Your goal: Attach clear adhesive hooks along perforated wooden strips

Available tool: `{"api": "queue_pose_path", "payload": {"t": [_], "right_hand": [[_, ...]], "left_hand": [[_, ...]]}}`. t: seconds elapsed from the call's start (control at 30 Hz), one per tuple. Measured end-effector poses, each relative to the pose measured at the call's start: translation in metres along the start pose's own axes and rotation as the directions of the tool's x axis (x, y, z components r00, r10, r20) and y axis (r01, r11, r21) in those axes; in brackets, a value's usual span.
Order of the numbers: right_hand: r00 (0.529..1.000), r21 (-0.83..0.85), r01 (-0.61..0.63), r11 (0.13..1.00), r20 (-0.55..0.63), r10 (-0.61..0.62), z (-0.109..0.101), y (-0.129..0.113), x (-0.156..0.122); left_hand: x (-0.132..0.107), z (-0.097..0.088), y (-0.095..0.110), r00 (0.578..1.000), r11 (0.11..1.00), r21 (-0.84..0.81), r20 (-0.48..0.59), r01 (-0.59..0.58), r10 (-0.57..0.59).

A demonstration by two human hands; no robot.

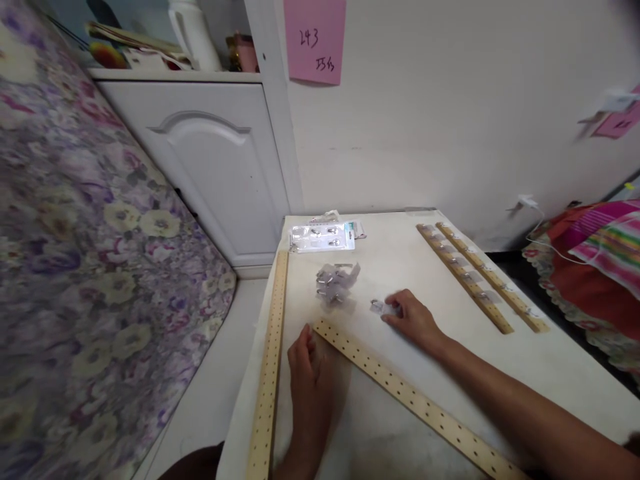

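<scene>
My right hand (413,320) is closed in a pinch on a small clear plastic piece with a metal hook (377,306), just above the white tabletop. My left hand (307,363) rests with curled fingers by the upper end of a pale wooden strip with rows of holes (395,383). What those fingers hold, if anything, is hidden. This strip lies slantwise between my two arms. Beyond it sits a pile of clear plastic pieces with metal hooks (334,285). A second perforated strip (274,333) runs along the table's left edge.
Two wooden strips (463,277) (490,273) with clear pieces fixed along them lie at the right. Clear blister packaging (323,237) lies at the back left. A wall (370,153) borders the table's far edge, and a floral curtain (95,267) hangs at the left.
</scene>
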State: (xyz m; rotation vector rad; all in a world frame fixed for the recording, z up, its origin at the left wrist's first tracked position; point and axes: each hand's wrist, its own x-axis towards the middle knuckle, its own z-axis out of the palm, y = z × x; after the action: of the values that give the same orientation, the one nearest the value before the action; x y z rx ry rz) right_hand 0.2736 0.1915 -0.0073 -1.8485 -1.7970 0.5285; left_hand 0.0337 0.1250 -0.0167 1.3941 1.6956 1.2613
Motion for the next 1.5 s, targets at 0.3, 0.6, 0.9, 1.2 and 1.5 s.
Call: {"api": "queue_pose_path", "payload": {"t": [0.3, 0.6, 0.9, 1.2, 1.5], "right_hand": [[1.0, 0.32, 0.001, 0.947, 0.025, -0.01, 0.003, -0.001, -0.009], [0.776, 0.677, -0.148, 0.721, 0.531, -0.34, 0.017, -0.068, 0.017], [0.799, 0.701, -0.089, 0.708, 0.475, -0.369, 0.06, -0.068, 0.028], [0.877, 0.578, 0.094, 0.811, 0.338, -0.343, 0.066, -0.069, 0.023], [0.894, 0.491, 0.207, 0.846, 0.257, -0.368, 0.065, -0.071, 0.024]], "left_hand": [[-0.005, -0.006, -0.002, 0.998, 0.985, -0.157, 0.004, 0.068, -0.068], [-0.004, -0.005, -0.004, 0.996, 0.975, -0.202, -0.011, 0.089, -0.093], [-0.002, -0.006, 0.002, 0.999, 0.998, -0.053, 0.034, 0.026, -0.025], [-0.001, -0.007, 0.001, 0.986, 0.994, 0.084, 0.156, -0.077, 0.063], [-0.002, -0.007, 0.003, 0.983, 0.987, 0.128, 0.166, -0.097, 0.075]]}}
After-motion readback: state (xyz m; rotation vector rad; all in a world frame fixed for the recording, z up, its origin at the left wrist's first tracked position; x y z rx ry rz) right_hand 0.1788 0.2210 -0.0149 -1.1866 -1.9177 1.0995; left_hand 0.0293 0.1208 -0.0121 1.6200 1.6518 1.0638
